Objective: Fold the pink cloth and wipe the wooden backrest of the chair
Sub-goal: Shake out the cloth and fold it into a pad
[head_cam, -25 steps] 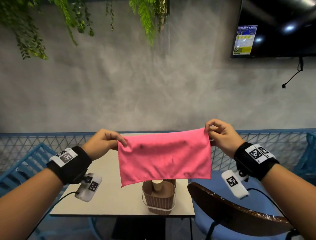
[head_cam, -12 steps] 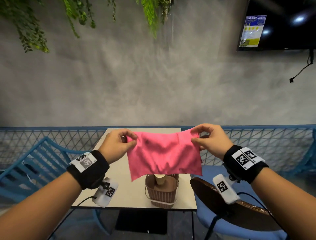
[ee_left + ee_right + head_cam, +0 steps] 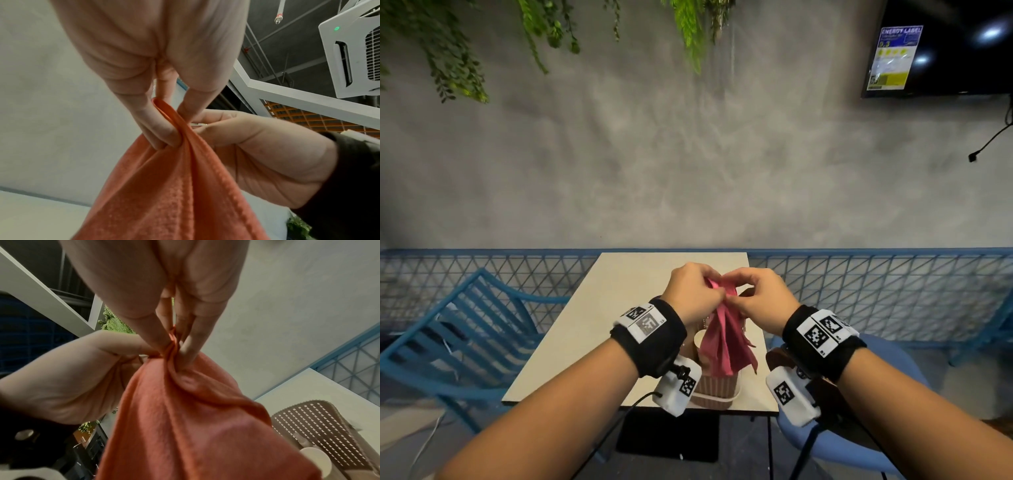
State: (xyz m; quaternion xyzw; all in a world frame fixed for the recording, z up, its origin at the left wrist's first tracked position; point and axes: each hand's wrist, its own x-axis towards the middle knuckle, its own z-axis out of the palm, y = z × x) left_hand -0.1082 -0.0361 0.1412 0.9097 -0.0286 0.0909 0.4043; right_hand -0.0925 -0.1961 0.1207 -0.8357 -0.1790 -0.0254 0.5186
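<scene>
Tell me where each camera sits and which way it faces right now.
Head: worn on the head, facing forward and down at the table; both forearms, left hand and right hand show, pinching the cloth.
Left wrist: under the left wrist, looking up along its fingers toward the ceiling.
Right wrist: under the right wrist, looking up along its fingers; basket at lower right.
Shared: both wrist views show the cloth and the opposite hand.

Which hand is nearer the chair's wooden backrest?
Right. The right hand pinches the pink cloth up over the table, with the wooden backrest below its wrist. The left hand grips the same cloth farther to the left.
</scene>
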